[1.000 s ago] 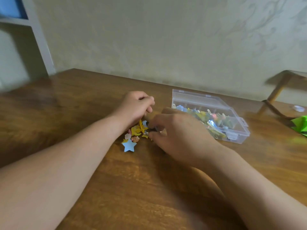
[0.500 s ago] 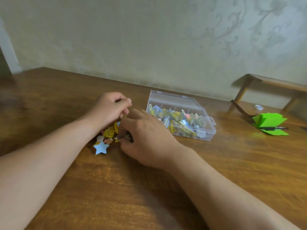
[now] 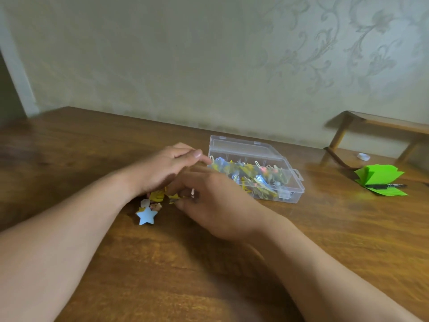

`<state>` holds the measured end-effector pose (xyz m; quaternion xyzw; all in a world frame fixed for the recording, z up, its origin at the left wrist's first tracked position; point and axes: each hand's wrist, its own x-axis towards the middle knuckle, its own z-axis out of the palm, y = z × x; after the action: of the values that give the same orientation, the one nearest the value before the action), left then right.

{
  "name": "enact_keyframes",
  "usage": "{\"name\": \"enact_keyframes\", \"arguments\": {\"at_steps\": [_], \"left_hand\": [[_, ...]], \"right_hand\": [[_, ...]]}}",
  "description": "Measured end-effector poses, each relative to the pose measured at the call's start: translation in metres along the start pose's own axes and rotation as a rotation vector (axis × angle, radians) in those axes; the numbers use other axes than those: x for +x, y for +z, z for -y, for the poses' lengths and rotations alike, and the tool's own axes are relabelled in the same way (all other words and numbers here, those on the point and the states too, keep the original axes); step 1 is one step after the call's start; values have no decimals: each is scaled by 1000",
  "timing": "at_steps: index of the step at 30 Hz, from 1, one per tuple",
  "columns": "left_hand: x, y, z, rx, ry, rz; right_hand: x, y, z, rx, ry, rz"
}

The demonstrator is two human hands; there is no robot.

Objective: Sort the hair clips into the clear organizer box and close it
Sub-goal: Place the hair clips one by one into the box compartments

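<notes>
Left hand point(image 3: 167, 169) now raised off the clips point(image 3: 154, 198), fingers stretched toward box point(image 3: 293, 196), hold unclear, right hand point(image 3: 218, 205) curled at pile pinching dark clip point(image 3: 195, 195), box holding clips, right of hands on tabletop point(image 3: 325, 240)

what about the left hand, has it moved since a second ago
Yes. The left hand has stretched right, toward the clear organizer box; its fingers now nearly reach the box's left corner.

I see the left hand point(image 3: 167, 169) and right hand point(image 3: 216, 205) over loose hair clips point(image 3: 149, 209), beside the clear organizer box point(image 3: 255, 149).
</notes>
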<state>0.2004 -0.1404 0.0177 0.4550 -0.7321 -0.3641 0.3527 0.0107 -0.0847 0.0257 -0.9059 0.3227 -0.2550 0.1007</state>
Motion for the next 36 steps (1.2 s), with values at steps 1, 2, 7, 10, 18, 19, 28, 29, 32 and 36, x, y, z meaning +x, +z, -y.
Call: {"name": "enact_keyframes", "arguments": {"at_steps": [1, 2, 7, 10, 18, 19, 28, 29, 32, 36], "left_hand": [[0, 0, 1, -14, 2, -4], [0, 1, 0, -4, 5, -13], [1, 2, -1, 156, 19, -28], [0, -1, -1, 176, 19, -53], [-3, -5, 0, 136, 64, -59], [-3, -5, -1, 129, 65, -66], [-4, -6, -1, 113, 57, -72], [-3, -6, 0, 115, 57, -70], [-2, -7, 3, 124, 55, -80], [-3, -8, 3, 118, 41, -99]], "right_hand": [[-1, -7, -2, 67, 33, -28], [-2, -16, -4, 126, 77, -86], [-12, -66, -38, 199, 431, -492], [-23, -85, -59, 97, 589, -540], [-33, -98, -67, -146, 651, -177], [-33, -96, -68, -186, 650, -129], [-33, -86, -73, -330, 659, -29], [-33, -87, -73, -343, 660, -40], [-31, -87, -73, -366, 633, -119], [-25, -82, -66, -330, 592, -225]]}}
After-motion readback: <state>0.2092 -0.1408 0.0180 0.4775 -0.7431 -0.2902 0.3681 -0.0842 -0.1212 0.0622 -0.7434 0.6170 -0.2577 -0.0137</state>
